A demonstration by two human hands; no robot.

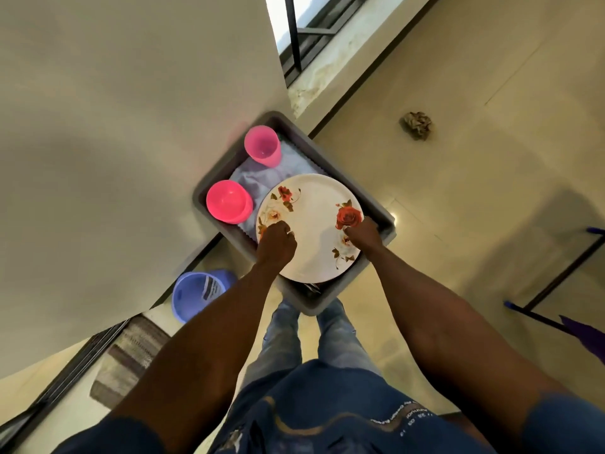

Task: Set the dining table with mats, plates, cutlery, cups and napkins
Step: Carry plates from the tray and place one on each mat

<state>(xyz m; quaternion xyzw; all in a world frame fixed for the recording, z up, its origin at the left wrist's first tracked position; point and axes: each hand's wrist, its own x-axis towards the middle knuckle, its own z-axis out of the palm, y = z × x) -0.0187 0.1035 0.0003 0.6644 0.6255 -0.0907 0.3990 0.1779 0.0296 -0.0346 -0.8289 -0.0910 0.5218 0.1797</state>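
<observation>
The person stands over the floor (pixel 474 191) carrying a grey tub (pixel 209 191) at waist height, one hand on each side of it so the load stays level. The left hand (pixel 276 244) has its fingers curled down over the near-left rim and the edge of the plate (pixel 311 224); the right hand (pixel 364 235) is clamped on the right rim, its thumb lying on the plate's edge by the red rose. That grip looks meant to pin the plate, which lies flat across the near end of the tub, on top of whatever is beneath it, so it cannot slide. Two pink cups (pixel 229 201) stand upright at the far end, well clear of the hands, on a pale cloth (pixel 262 178), probably napkins or mats used as padding. Dark metal just under the plate's near edge may be cutlery; I cannot tell. No counter is in view, so nothing seems laid yet. A blue bucket (pixel 196 294) sits on the floor by the wall.
</observation>
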